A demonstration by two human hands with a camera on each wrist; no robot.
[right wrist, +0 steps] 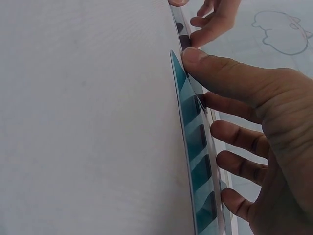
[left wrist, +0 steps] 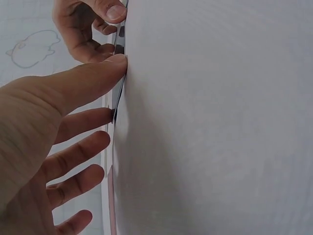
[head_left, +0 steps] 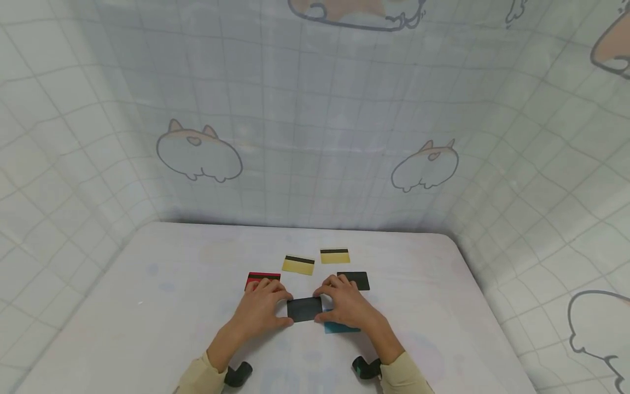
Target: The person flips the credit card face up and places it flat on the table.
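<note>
A dark grey card (head_left: pixel 304 310) lies low over the table between both hands. The left hand (head_left: pixel 261 307) pinches its left short edge, thumb at the near corner and index finger at the far one. On the opposite edge, the right hand (head_left: pixel 346 303) pinches the card the same way. In the left wrist view, the other fingers (left wrist: pixel 78 186) are spread apart. A teal card (right wrist: pixel 188 127) sits under the right hand, partly covered by it. A red card (head_left: pixel 263 275) with a black stripe is behind the left fingers, and a second dark card (head_left: pixel 361 280) behind the right fingers.
Two yellow cards with black stripes, a left one (head_left: pixel 298 266) and a right one (head_left: pixel 335 256), lie farther back on the white table (head_left: pixel 162 306). A patterned curtain (head_left: pixel 315 137) encloses the table's back and sides. Black wrist devices (head_left: pixel 239 374) hang by both sleeves.
</note>
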